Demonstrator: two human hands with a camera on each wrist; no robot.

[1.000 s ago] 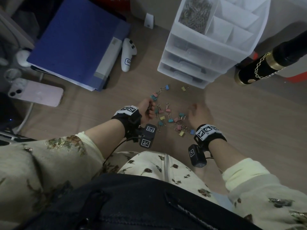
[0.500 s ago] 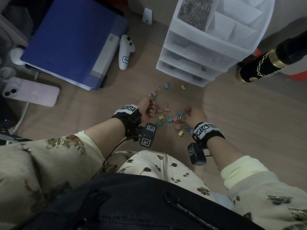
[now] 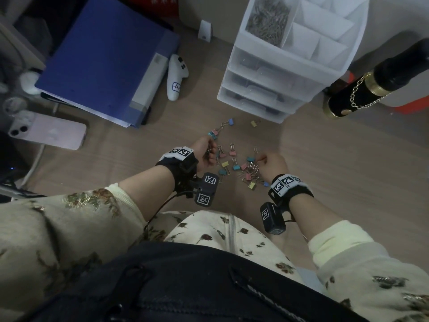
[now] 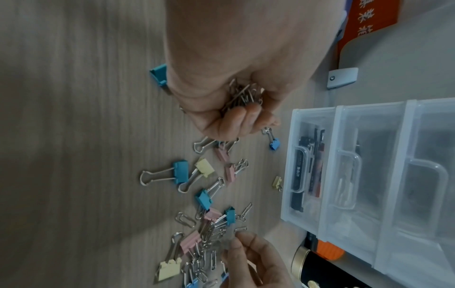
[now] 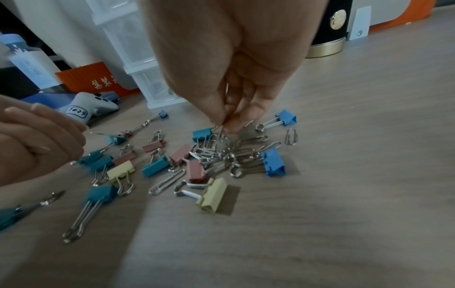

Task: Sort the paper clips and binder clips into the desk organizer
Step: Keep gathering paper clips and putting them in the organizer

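Note:
Coloured binder clips [image 3: 234, 163] and silver paper clips [image 5: 167, 181] lie mixed on the wooden desk in front of the white desk organizer [image 3: 290, 73]. Its top left compartment holds a heap of paper clips [image 3: 267, 17]. My left hand [image 3: 205, 154] sits at the pile's left edge, fingers curled round a bunch of paper clips [image 4: 242, 95]. My right hand [image 3: 270, 165] is at the pile's right side, where thumb and fingertips [image 5: 248, 115] pinch one paper clip [image 5: 221, 136] out of a tangle.
A blue folder [image 3: 109, 59] and a white controller [image 3: 176, 75] lie at the back left, with a pink phone [image 3: 48, 133] nearer the left edge. A black and gold cylinder [image 3: 362, 94] stands right of the organizer. Bare desk stretches to the right.
My right hand has come down onto the right side of the pile and closed its fingertips on a paper clip. The left hand has stayed put with its bunch.

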